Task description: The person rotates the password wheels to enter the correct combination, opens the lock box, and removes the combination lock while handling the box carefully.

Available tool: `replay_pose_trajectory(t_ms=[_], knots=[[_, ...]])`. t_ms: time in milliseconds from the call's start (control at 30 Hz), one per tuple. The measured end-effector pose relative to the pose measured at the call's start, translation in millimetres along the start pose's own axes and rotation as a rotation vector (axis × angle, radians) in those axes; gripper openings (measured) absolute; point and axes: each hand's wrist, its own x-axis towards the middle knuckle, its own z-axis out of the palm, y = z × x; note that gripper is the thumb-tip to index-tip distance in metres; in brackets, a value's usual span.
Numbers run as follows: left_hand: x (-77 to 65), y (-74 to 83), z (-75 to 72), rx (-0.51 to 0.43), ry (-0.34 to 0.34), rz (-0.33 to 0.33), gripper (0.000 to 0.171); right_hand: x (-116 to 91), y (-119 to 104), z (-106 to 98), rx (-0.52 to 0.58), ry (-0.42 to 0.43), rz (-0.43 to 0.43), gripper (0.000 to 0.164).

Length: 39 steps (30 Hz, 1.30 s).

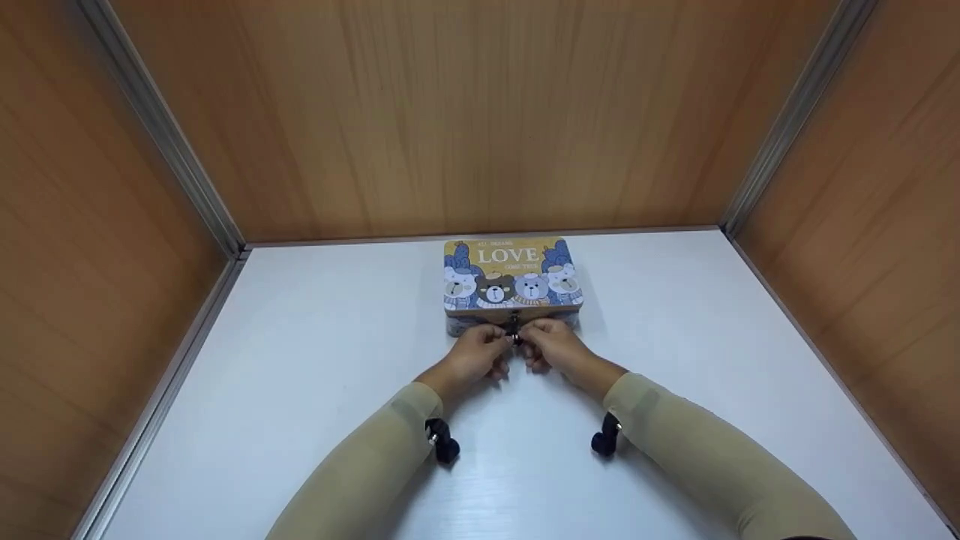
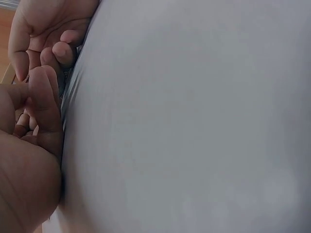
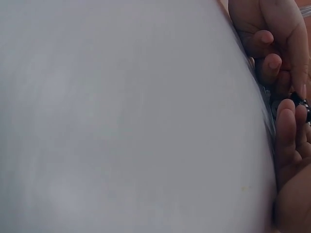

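Note:
A rectangular tin box [image 1: 513,274] with cartoon bears and the word LOVE on its lid sits closed at the back of the table. At the middle of its front hangs a small dark lock [image 1: 515,337]. From the left, my left hand [image 1: 474,354] pinches the lock between thumb and fingers. My right hand [image 1: 556,348] pinches it from the other side, fingertips close to the left ones. In the right wrist view, a black part of the lock [image 3: 307,115] shows between the fingertips; fingers hide most of it.
The white tabletop [image 1: 337,322] lies under the box and both forearms. Wood-grain panels rise at the back [image 1: 480,120], left and right, joined by metal corner strips. A small black wrist camera [image 1: 444,442] hangs from the left sleeve, another [image 1: 604,436] from the right.

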Motion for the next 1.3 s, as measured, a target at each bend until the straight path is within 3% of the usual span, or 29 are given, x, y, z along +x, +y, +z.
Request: replay_pose_trajectory(t_ms=[267,533,900,1300], knots=[[-0.9,1.0,-0.7,-0.008,-0.007,-0.012,0.022,1.1,2.1,0.4,-0.006,0.011,0.014,0.013],[-1.1,1.3,-0.6,-0.015,-0.005,-0.023,0.019,-0.1,2.1,3.5,-0.048,0.012,-0.026,0.012],[-1.8,1.6,0.4,-0.009,0.0,-0.014,0.019,1.2,3.1,3.0,-0.091,-0.013,-0.049,0.02],[-1.0,1.5,0.7,0.011,0.005,-0.027,0.021,-0.6,0.8,0.8,0.006,0.008,-0.005,0.021]])
